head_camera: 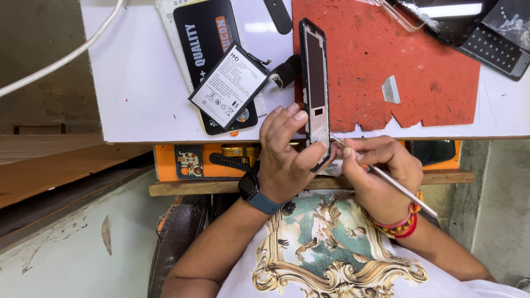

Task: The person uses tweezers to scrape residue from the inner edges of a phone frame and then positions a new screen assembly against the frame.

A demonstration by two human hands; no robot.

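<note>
Your left hand fingers curl around the near end of a black phone frame, thumb on its right edge, fingertips pressed together on the left edge; frame stands on its side, long axis running far from you. Your right hand pinches thin metal tweezers, fingers tight together, tip touching the frame's near right corner. Smartwatch on left wrist, red thread bands on right.

Around: phone battery lies tilted, left of the frame, on a black packet. Black strap piece just beside the frame's left edge. Red work mat right of the frame, worn and notched at its near edge, with a small metal blade on it. Dark devices in the far right corner. White cable hangs far left.

Room: frame's near end overhangs the near edge of the white tabletop, above your lap. Open bare top to the left of the battery. Orange tray on a wooden shelf under the edge. Concrete wall and floor left and right.
</note>
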